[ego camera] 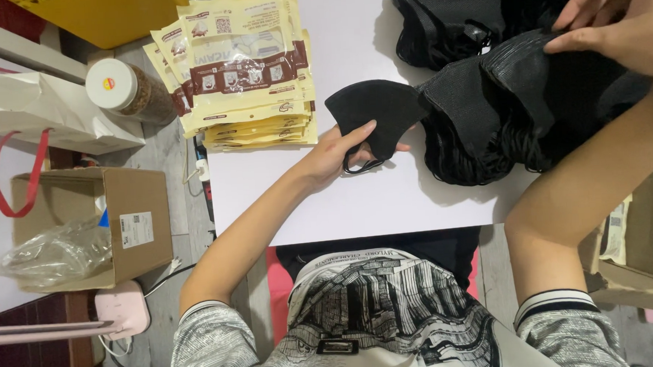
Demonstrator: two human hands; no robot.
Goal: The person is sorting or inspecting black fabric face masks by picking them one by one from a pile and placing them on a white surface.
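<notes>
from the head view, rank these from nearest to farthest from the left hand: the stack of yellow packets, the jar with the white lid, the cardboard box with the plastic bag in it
Measured from the left hand, which holds a single black mask:
1. Stack of yellow packets, just up and left on the white table.
2. Jar with the white lid, farther left, past the packets.
3. Cardboard box, far left, off the table.

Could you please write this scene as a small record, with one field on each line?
left hand: left hand holds a single black mask flat on the white table
right hand: right hand rests its fingers on the pile of black masks
beside the table top: stack of yellow packets, jar with a white lid
on the floor: cardboard box with a clear plastic bag
</notes>
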